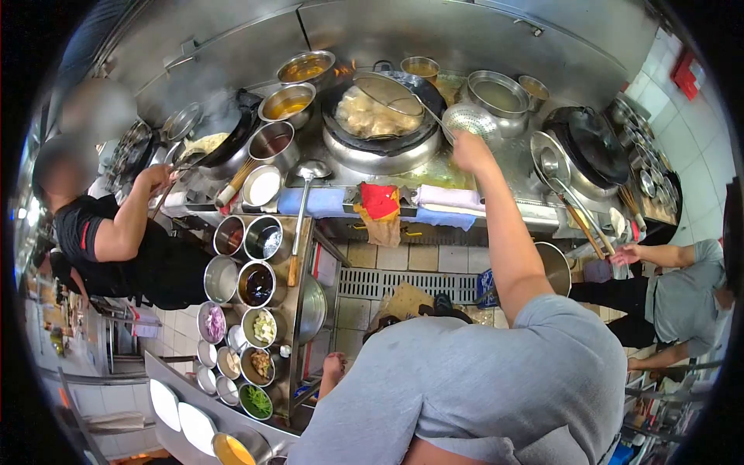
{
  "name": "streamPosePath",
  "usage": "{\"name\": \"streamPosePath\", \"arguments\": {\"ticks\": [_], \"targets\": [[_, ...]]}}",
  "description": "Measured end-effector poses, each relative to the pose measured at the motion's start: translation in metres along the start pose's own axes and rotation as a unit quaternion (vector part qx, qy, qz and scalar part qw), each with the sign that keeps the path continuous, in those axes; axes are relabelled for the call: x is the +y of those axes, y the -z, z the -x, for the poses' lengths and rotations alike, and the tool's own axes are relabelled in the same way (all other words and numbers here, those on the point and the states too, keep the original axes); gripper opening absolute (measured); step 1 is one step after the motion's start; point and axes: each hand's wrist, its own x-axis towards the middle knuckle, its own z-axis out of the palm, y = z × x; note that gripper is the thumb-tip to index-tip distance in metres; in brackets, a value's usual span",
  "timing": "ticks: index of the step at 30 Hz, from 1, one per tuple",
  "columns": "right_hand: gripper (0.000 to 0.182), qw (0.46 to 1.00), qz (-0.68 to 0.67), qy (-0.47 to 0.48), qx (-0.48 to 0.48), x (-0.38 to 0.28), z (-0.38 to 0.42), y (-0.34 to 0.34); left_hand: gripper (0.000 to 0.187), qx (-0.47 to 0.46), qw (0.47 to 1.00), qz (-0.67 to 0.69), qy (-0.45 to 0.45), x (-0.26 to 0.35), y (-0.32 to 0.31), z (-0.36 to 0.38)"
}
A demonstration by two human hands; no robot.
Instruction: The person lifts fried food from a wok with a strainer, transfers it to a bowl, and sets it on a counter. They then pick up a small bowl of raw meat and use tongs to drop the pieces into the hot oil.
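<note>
My right hand is closed round the handle of a long-handled skimmer, whose round head hangs over the wok. Pale pieces of food bubble in the liquid inside the black wok. Right beside that hand lies a perforated metal strainer. Down at my side, my left hand is near the edge of the ingredient cart; its fingers are small and partly hidden, so I cannot tell whether it holds anything.
Pots of oil and broth flank the wok. A ladle lies across the cart, above steel cups of seasonings. Folded cloths line the stove edge. One person works at left, another at right.
</note>
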Motion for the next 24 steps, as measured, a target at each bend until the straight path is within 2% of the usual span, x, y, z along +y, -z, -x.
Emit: {"name": "streamPosePath", "arguments": {"ticks": [1, 4, 6, 7, 8, 10, 11, 12, 13, 14, 16, 17, 18, 20, 21, 23, 24], "targets": [[0.025, 0.999, -0.016, -0.021, 0.022, -0.005, 0.009, 0.006, 0.021, 0.006, 0.999, 0.035, 0.014, 0.008, -0.003, 0.003], [0.024, 1.0, -0.008, -0.008, -0.024, 0.024, -0.036, -0.065, 0.02, -0.036, 0.999, 0.033, 0.013, -0.07, -0.018, -0.073], [0.023, 0.996, 0.006, 0.001, -0.088, 0.015, -0.062, -0.081, 0.021, -0.037, 0.999, 0.006, 0.039, -0.048, -0.013, -0.058], [0.02, 0.999, -0.051, 0.01, 0.001, 0.009, -0.062, -0.086, 0.021, -0.038, 0.998, -0.007, 0.052, -0.028, -0.01, -0.043], [0.02, 0.998, -0.054, 0.022, 0.002, -0.004, -0.066, -0.085, 0.021, -0.028, 0.998, 0.001, 0.049, -0.015, -0.004, -0.045], [0.02, 0.999, -0.028, 0.029, 0.016, -0.012, -0.059, -0.085, 0.02, -0.065, 0.989, 0.104, -0.084, -0.009, 0.006, -0.044], [0.02, 0.999, -0.03, 0.023, 0.021, -0.015, -0.062, -0.092, 0.02, -0.068, 0.988, 0.105, -0.085, 0.007, 0.003, -0.045], [0.02, 0.999, -0.03, 0.017, 0.024, -0.017, -0.062, -0.101, 0.019, -0.031, 0.993, 0.101, -0.05, 0.022, 0.0, -0.044], [0.02, 0.996, -0.048, 0.051, 0.046, -0.019, -0.063, -0.102, 0.018, 0.007, 0.995, 0.095, -0.013, 0.023, -0.004, -0.04], [0.02, 0.997, -0.047, 0.051, 0.045, -0.015, -0.063, -0.097, 0.018, 0.006, 0.995, 0.096, -0.012, 0.024, -0.008, -0.033], [0.022, 0.963, -0.243, -0.091, -0.075, -0.012, -0.073, -0.074, 0.017, 0.0, 0.994, 0.0, -0.105, 0.03, -0.009, -0.028], [0.022, 0.964, -0.257, -0.07, -0.019, -0.005, -0.076, -0.071, 0.017, -0.024, 0.991, 0.019, -0.127, 0.028, -0.009, -0.029], [0.023, 0.975, -0.202, -0.086, -0.021, 0.002, -0.082, -0.065, 0.017, -0.02, 0.992, 0.024, -0.126, 0.023, -0.012, -0.027], [0.023, 0.983, -0.14, -0.033, 0.116, 0.011, -0.084, -0.074, 0.016, 0.025, 0.997, 0.058, -0.047, 0.023, -0.021, -0.005], [0.023, 0.983, -0.14, -0.031, 0.111, 0.019, -0.087, -0.085, 0.016, -0.007, 0.996, 0.069, -0.057, 0.016, -0.02, 0.0], [0.022, 0.955, -0.035, 0.071, 0.285, 0.057, -0.107, -0.126, 0.018, -0.032, 0.996, 0.074, -0.033, -0.021, -0.027, -0.006], [0.022, 0.981, -0.107, -0.029, 0.16, 0.069, -0.11, -0.129, 0.019, -0.034, 0.996, 0.08, -0.005, -0.041, -0.03, -0.01]]}}
